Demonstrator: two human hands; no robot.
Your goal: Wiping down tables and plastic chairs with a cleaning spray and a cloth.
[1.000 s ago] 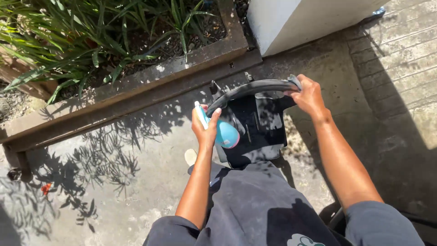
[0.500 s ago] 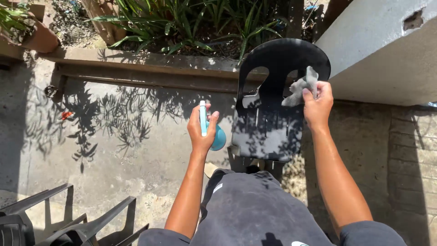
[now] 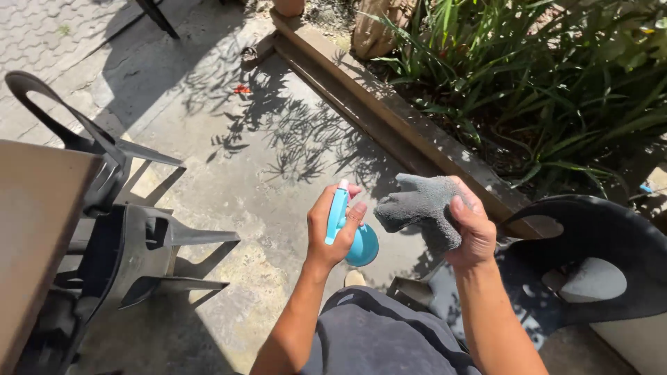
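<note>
The left hand closes around a blue spray bottle, forefinger on its trigger, nozzle toward the grey cloth bunched in the right hand just beside it. Right of that hand stands a black plastic chair. Misaimed spray would likely wet the concrete beyond instead.

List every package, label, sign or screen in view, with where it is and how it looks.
No labels, signs or screens show.
Spray bottle: the one container, light blue with a round base and white tip, held upright in the left hand.
Cloth: grey, bunched in the right hand, beside the bottle.
</note>
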